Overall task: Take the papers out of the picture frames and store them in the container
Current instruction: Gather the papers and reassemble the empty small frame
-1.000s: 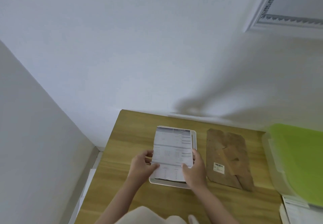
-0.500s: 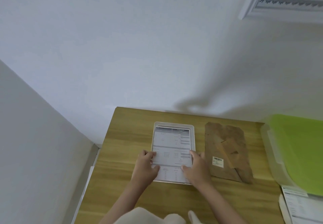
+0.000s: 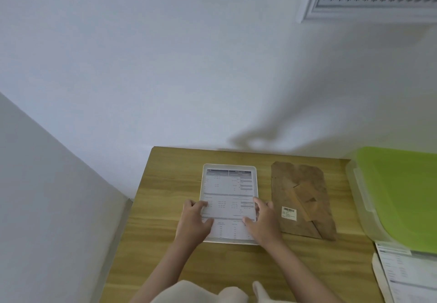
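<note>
The left hand (image 3: 194, 222) and right hand (image 3: 261, 222) lie flat, fingers fairly straight, pressing a printed paper (image 3: 228, 198) that seems to sit in a white frame (image 3: 205, 169) on the surface (image 3: 165, 196). Backing board (image 3: 305, 198) lies beside; green-lidded container (image 3: 399, 196) further right.

Backing board (image 3: 303, 199) right of frame (image 3: 205, 168)
</note>
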Motion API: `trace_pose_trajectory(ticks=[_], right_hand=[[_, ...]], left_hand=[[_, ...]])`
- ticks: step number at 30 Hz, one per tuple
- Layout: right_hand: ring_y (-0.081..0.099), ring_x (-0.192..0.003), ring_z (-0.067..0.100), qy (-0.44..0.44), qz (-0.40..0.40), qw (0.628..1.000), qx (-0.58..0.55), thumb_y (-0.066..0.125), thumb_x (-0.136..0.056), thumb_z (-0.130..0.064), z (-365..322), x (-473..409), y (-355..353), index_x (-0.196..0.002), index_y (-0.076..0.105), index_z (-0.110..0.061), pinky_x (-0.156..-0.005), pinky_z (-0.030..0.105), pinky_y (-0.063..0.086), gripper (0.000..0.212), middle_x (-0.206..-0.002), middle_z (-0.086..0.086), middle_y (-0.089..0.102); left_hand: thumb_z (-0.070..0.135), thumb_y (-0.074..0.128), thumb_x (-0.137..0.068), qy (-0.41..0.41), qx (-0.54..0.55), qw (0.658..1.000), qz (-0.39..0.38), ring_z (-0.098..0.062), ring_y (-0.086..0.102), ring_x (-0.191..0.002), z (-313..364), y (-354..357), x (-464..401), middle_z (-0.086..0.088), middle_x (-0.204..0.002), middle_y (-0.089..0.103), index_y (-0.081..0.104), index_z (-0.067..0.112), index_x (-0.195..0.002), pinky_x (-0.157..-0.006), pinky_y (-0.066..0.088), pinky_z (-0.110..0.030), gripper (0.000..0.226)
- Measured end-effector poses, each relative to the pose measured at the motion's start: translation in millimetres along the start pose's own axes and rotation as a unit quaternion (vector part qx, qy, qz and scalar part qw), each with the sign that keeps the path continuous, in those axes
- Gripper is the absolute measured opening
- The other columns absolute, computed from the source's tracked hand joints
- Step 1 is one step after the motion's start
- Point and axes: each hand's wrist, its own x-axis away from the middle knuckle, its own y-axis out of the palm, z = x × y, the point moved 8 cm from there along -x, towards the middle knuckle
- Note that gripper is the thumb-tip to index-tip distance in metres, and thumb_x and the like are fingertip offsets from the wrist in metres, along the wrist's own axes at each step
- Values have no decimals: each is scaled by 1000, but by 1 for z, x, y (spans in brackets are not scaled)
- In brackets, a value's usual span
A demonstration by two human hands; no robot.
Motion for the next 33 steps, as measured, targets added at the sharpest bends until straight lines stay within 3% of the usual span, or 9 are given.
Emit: trace_pose_trajectory(ticks=[6,11,16,19,24,29,33], right_hand=[[50,-88,6,5,68,996,-59,66,-83,-16,14,16,-35,-135,45,-15,-77,16,41,57,-110,-3,43],[52,-106,16,40,115,991,-61,67,-83,-17,53,29,-75,-133,48,-10,-95,30,45,53,-119,5,46],[47,-118,26,116,144,983,-1,64,-85,-25,104,29,-121,-137,43,-9,-94,33,44,59,-128,11,44],[41,-123,29,158,121,979,41,63,-84,-31,127,22,-133,-138,40,-10,-99,37,43,62,-130,12,41],[46,-116,29,170,60,980,87,62,-83,-38,138,13,-135,-126,45,-14,-96,36,45,53,-126,12,40],[48,-119,28,160,17,987,24,64,-83,-41,149,0,-137,-139,35,-11,-95,33,45,70,-135,13,34],[50,-120,25,146,6,988,-49,70,-78,-39,159,-6,-142,-139,39,-13,-99,39,45,74,-134,7,45]], left_hand=[[24,66,-82,40,4,999,34,-11,56,-89,25,-1,14,2,-108,46,57,16,-117,-68,40,-11,37],[23,65,-84,72,28,997,29,-9,57,-87,70,31,23,4,-107,47,58,14,-116,-66,39,-5,34],[25,63,-84,66,29,997,-26,-6,54,-91,114,87,34,4,-110,44,54,13,-121,-74,39,-7,40],[30,62,-84,38,3,997,-69,-7,47,-95,128,119,39,1,-117,42,48,14,-128,-83,39,-16,49],[32,61,-82,-41,-47,994,-92,-21,47,-108,136,151,42,-6,-122,38,44,17,-125,-95,45,-32,49],[28,61,-80,-118,-36,991,-56,-28,47,-114,134,151,33,-10,-126,38,40,15,-131,-96,46,-37,57],[21,64,-77,-128,4,991,-51,-21,55,-109,131,146,26,-7,-125,52,39,18,-136,-88,49,-32,64]])
